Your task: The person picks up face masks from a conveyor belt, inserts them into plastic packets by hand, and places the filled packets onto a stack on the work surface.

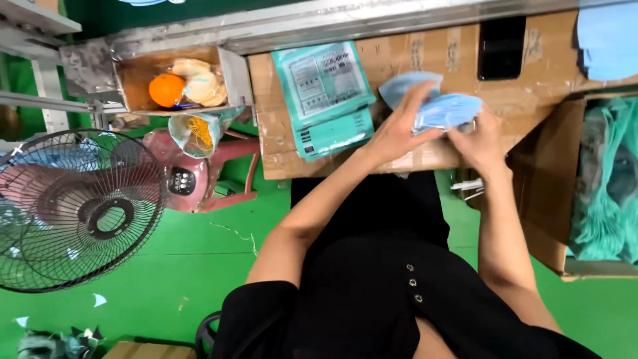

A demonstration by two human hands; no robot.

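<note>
- Light blue soft pieces [446,110] (they look like thin face masks, but the picture is a little blurred) are held between both hands, just above the far part of the cardboard desk [425,50].
- The left hand [397,130] has its fingers closed over the top of the blue pieces, with the thumb below.
- The right hand [482,141] grips the same blue pieces from the right side, the fingers curled around their edge; the two hands almost touch each other.
- One more blue piece [402,85] shows just behind the left hand, partly hidden by the fingers.
- A teal flat package [325,98] lies on the desk, to the left of the hands and apart from them.
- A black phone [502,46] lies on the desk, behind the hands.
- A box of teal material [608,186] stands at the right.
- An electric fan [80,209] stands on the green floor [199,266], well apart at the left.
- A small open box holds an orange ball [167,90].
</note>
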